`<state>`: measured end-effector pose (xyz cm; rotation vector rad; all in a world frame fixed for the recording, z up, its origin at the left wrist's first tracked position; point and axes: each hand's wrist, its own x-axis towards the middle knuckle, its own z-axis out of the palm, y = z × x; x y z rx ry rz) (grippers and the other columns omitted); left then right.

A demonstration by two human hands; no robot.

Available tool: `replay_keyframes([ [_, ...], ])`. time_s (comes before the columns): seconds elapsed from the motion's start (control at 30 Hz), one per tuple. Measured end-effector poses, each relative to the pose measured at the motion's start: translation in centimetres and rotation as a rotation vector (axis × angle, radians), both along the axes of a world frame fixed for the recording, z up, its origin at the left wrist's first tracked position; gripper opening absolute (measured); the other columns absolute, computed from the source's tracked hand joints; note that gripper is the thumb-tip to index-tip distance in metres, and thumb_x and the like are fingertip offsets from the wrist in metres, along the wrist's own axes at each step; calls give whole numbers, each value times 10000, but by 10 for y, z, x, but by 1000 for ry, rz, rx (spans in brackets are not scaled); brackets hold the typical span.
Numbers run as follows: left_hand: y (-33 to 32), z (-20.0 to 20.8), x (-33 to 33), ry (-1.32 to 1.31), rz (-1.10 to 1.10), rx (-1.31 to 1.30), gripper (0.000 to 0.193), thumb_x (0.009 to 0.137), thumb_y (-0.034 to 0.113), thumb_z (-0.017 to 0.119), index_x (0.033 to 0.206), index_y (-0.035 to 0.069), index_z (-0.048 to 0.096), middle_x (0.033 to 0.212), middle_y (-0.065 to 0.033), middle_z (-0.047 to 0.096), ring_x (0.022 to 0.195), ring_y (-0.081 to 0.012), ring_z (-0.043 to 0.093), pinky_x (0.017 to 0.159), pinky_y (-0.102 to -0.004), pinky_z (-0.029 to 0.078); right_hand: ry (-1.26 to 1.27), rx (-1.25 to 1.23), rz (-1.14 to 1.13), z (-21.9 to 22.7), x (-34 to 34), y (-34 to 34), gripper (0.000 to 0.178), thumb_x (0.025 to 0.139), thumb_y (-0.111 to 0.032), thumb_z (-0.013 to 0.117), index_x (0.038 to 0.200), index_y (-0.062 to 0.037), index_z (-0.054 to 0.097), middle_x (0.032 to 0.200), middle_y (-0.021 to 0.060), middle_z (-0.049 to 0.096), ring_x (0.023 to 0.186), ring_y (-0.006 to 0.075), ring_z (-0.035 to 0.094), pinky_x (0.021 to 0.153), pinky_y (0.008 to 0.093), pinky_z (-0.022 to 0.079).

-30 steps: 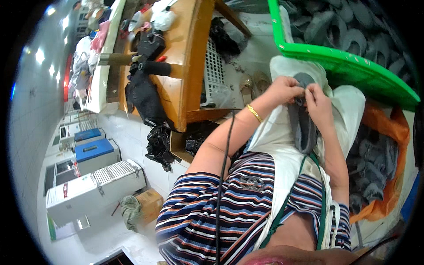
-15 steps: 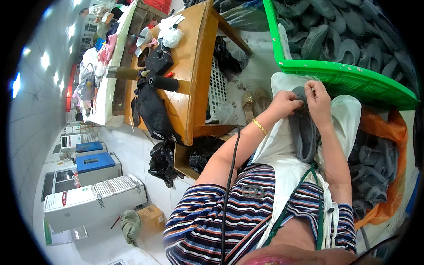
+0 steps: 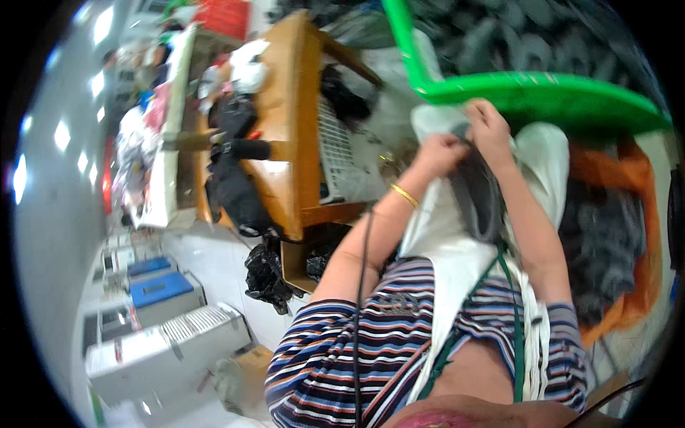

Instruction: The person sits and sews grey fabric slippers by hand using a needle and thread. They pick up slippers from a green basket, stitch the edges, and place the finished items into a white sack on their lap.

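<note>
A dark grey slip-on shoe [image 3: 477, 198] lies over my lap on the white apron [image 3: 444, 232], its opening facing up. At the shoe's far end, my left hand [image 3: 441, 153] is closed, thumb and fingers pinching its edge. Close beside it, my right hand [image 3: 489, 128] is raised a little farther away, with its fingers pressed together. What those right fingertips hold is too small and blurred to make out.
Just beyond my hands stands a green basket [image 3: 531, 87] heaped with grey shoes. On the right, an orange sack [image 3: 631, 303] holds more dark shoes. To the left is a wooden table [image 3: 285, 135] with a black bag [image 3: 239, 196] on it. A cable [image 3: 360, 314] hangs over my left side.
The whole view has shifted and blurred. My right hand has moved slightly farther from me and up past my left, which still grips the shoe.
</note>
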<state>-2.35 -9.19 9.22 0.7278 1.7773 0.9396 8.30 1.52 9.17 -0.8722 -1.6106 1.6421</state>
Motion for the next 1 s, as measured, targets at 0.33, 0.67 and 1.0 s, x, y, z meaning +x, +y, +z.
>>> replay_keyframes([
  [0.33, -11, -4, -9, -179, 80, 154, 212, 856, 200, 745, 861, -2, 679, 683, -1, 614, 506, -62, 526, 466, -210, 418, 769, -942, 103, 12, 234, 93, 282, 1006, -229, 487, 732, -163, 485, 539, -46, 404, 470, 95, 452, 426, 220, 384],
  [0.67, -15, 5, 6, 917, -78, 539, 218, 831, 211, 748, 974, 66, 669, 817, -35, 604, 670, -176, 596, 564, -301, 487, 104, 44, -381, 24, 178, 46, 55, 913, -56, 557, 964, -77, 550, 682, 16, 544, 567, 136, 554, 488, 272, 478],
  [1.0, -22, 33, 44, 1099, -276, 289, 302, 828, 226, 681, 1092, 104, 598, 985, -101, 587, 922, -316, 610, 711, -425, 520, -675, 1004, 280, -24, 85, 5, 97, 819, -121, 623, 888, -57, 600, 872, 115, 607, 865, 322, 634, 711, 431, 530],
])
